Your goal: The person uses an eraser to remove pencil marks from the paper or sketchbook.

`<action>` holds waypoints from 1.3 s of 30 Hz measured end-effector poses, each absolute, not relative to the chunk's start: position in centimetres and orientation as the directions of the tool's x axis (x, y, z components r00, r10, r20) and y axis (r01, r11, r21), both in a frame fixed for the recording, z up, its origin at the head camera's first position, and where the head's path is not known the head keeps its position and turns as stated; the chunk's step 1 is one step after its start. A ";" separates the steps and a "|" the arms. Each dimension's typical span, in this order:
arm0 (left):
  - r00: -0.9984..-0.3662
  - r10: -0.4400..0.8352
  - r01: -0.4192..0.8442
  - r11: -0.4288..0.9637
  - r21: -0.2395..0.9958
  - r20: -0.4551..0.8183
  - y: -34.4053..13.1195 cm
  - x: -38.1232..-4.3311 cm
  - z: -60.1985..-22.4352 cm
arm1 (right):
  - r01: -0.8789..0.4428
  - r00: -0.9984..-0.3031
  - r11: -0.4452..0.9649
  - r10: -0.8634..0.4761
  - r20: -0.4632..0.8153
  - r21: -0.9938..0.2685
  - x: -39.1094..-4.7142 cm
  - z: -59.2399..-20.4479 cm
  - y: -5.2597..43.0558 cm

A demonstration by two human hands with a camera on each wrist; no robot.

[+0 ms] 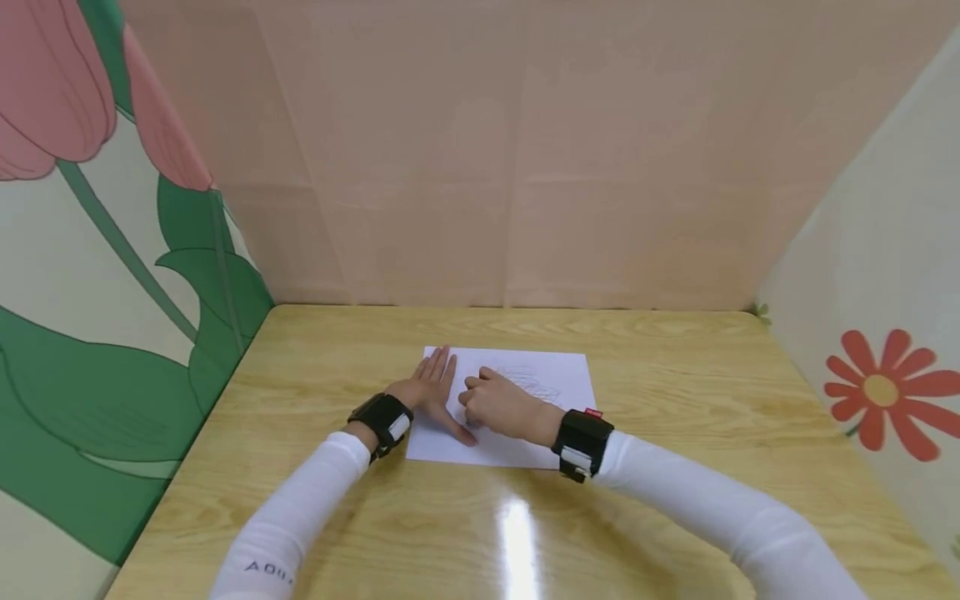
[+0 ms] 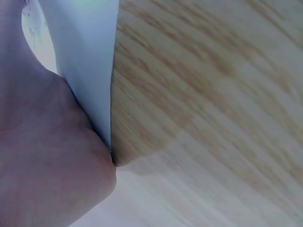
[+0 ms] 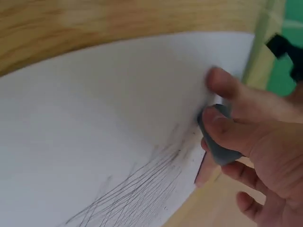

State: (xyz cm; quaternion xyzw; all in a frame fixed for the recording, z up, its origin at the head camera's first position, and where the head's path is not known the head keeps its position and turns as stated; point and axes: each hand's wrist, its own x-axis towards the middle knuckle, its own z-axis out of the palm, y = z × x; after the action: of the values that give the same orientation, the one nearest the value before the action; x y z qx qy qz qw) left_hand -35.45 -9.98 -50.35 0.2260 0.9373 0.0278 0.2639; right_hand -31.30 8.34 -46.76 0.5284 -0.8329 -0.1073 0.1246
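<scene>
A white sheet of paper (image 1: pixel 510 452) lies on the wooden table, with dark pencil scribbles (image 1: pixel 534 382) on its right half. My left hand (image 1: pixel 432 393) rests flat on the sheet's left side, fingers straight and thumb spread away. Just right of that thumb, my right hand (image 1: pixel 512 407) has its fingers curled over the paper. The right wrist view shows it pinching a grey eraser (image 3: pixel 221 153) between thumb and fingers, with the eraser's end at the paper beside the scribble lines. In the left wrist view, the heel of the left hand (image 2: pixel 52 156) lies at the paper's edge.
The wooden table (image 1: pixel 660 375) extends around the sheet and reflects a bright light near its front. A pinkish cloth backdrop (image 1: pixel 510 167) stands behind it. Printed panels with a green plant and a red flower (image 1: pixel 881 390) flank both sides.
</scene>
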 end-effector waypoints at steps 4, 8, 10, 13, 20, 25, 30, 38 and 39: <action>-0.763 0.435 0.398 0.899 0.182 -0.479 -9.9 -35.2 -50.3 | -0.841 -0.442 0.470 -0.882 0.161 0.268 -31.6 -47.1 8.2; -0.755 0.433 0.405 0.898 0.169 -0.492 -9.9 -35.5 -50.5 | -0.880 -0.441 0.447 -0.895 0.073 0.161 -31.6 -46.9 9.0; -0.757 0.428 0.403 0.901 0.162 -0.493 -9.9 -35.5 -50.6 | -0.870 -0.463 0.468 -0.884 0.068 0.156 -31.7 -46.8 9.4; -0.758 0.419 0.401 0.904 0.149 -0.500 -9.9 -35.1 -50.3 | -0.809 -0.543 0.569 -0.820 0.182 0.148 -32.1 -47.3 9.3; -0.766 0.440 0.397 0.897 0.194 -0.469 -10.0 -33.5 -48.3 | -0.815 -0.519 0.559 -0.822 0.237 0.152 -31.6 -48.4 9.5; -0.768 0.449 0.388 0.893 0.226 -0.457 -9.9 -33.7 -48.2 | -0.840 -0.454 0.477 -0.879 0.144 0.261 -31.0 -47.1 10.0; -0.760 0.442 0.392 0.897 0.206 -0.477 -10.0 -34.5 -49.2 | -0.784 -0.514 0.568 -0.820 0.253 0.251 -32.4 -47.4 8.7; -0.760 0.450 0.415 0.891 0.182 -0.469 -9.9 -34.7 -50.0 | -0.833 -0.450 0.470 -0.882 0.136 0.293 -32.0 -47.6 8.1; -0.762 0.444 0.412 0.894 0.176 -0.472 -9.9 -34.8 -50.2 | -0.824 -0.453 0.478 -0.878 0.154 0.304 -32.1 -47.6 8.0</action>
State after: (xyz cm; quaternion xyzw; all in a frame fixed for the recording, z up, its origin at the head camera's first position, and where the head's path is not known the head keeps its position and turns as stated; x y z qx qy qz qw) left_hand -34.84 -9.87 -50.19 0.2280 0.9381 0.0309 0.2589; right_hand -32.07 8.03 -47.56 0.5022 -0.8473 -0.0929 0.1459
